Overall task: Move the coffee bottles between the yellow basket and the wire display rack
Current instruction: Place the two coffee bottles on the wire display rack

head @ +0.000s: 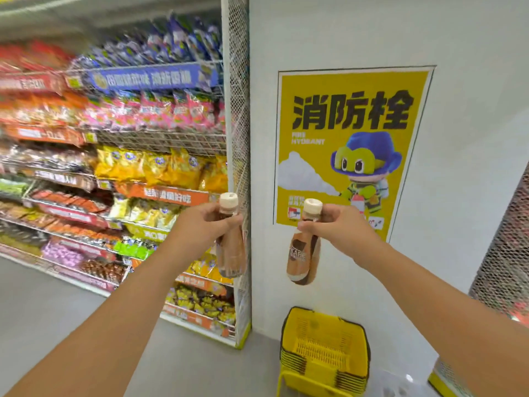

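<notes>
My left hand (204, 223) grips the neck of a brown coffee bottle (231, 253) with a cream cap, held upright in front of the shelf's mesh end panel. Level with it, my right hand (333, 224) grips the neck of a second brown coffee bottle (303, 260), which hangs in front of the white wall. Below the right bottle, a stack of yellow baskets (325, 356) stands on the floor against the wall; the top one looks empty. A wire display rack (503, 253) shows at the right edge, mostly out of view.
Snack shelves (114, 167) filled with bags run along the left, ending in a white mesh panel (239, 138). A yellow fire hydrant poster (349, 144) hangs on the white wall. Grey floor (57, 305) lies in front of the shelves.
</notes>
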A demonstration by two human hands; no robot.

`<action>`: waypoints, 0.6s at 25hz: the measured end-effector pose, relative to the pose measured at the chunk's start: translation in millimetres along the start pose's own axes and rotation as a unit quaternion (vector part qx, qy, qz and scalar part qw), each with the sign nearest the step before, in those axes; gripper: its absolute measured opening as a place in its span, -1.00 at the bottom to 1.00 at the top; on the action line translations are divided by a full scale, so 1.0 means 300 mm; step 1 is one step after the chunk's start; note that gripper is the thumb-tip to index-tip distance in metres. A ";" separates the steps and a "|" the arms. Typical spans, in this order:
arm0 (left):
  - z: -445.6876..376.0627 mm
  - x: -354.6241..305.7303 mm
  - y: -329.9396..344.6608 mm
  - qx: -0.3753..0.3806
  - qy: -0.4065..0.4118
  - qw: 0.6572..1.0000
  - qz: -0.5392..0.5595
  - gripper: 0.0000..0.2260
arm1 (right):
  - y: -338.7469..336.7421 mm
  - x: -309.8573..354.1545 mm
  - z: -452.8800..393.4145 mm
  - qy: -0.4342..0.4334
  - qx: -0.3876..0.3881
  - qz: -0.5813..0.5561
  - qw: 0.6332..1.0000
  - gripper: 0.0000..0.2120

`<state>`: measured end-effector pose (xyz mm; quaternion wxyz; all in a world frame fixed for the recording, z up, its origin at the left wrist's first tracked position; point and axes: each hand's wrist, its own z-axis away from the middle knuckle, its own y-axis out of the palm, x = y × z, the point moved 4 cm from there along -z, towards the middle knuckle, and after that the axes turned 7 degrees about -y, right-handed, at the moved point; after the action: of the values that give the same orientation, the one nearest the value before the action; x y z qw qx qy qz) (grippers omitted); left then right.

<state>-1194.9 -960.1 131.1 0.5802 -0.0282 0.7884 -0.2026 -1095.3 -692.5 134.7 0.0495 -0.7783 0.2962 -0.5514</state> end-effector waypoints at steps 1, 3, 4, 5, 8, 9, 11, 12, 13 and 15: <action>0.017 -0.021 -0.021 -0.018 -0.003 1.000 -0.004 -0.87 | -0.007 0.025 -0.012 -0.014 0.011 -0.010 1.000 -0.84; 0.058 -0.048 -0.060 -0.048 -0.018 0.999 0.008 -0.87 | -0.008 0.063 -0.030 -0.036 0.038 -0.025 0.998 -0.83; 0.089 -0.059 -0.078 -0.062 -0.024 0.998 0.011 -0.86 | -0.001 0.079 -0.037 -0.045 0.055 -0.031 0.997 -0.83; 0.123 -0.068 -0.095 -0.077 -0.032 0.997 0.006 -0.85 | 0.009 0.094 -0.039 -0.053 0.072 -0.036 0.995 -0.83; 0.244 -0.079 -0.156 -0.122 -0.055 0.991 -0.016 -0.85 | 0.068 0.135 -0.026 -0.069 0.127 -0.057 0.988 -0.85; 0.290 -0.081 -0.177 -0.135 -0.063 0.989 -0.016 -0.85 | 0.092 0.146 -0.018 -0.075 0.145 -0.064 0.985 -0.84; 0.389 -0.079 -0.224 -0.169 -0.086 0.982 -0.012 -0.82 | 0.152 0.182 0.009 -0.094 0.187 -0.079 0.975 -0.83; 0.442 -0.079 -0.250 -0.186 -0.097 0.978 -0.013 -0.82 | 0.187 0.202 0.024 -0.103 0.208 -0.085 0.969 -0.83; 0.496 -0.079 -0.280 -0.202 -0.108 0.973 -0.014 -0.82 | 0.229 0.223 0.040 -0.113 0.226 -0.089 0.963 -0.82; 0.605 -0.075 -0.345 -0.233 -0.128 0.964 -0.019 -0.80 | 0.314 0.282 0.086 -0.126 0.262 -0.103 0.951 -0.82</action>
<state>-1039.2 -1100.9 143.5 0.6497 -0.2029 0.7323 -0.0194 -1092.4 -819.7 156.9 0.2311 -0.8277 0.0507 -0.5088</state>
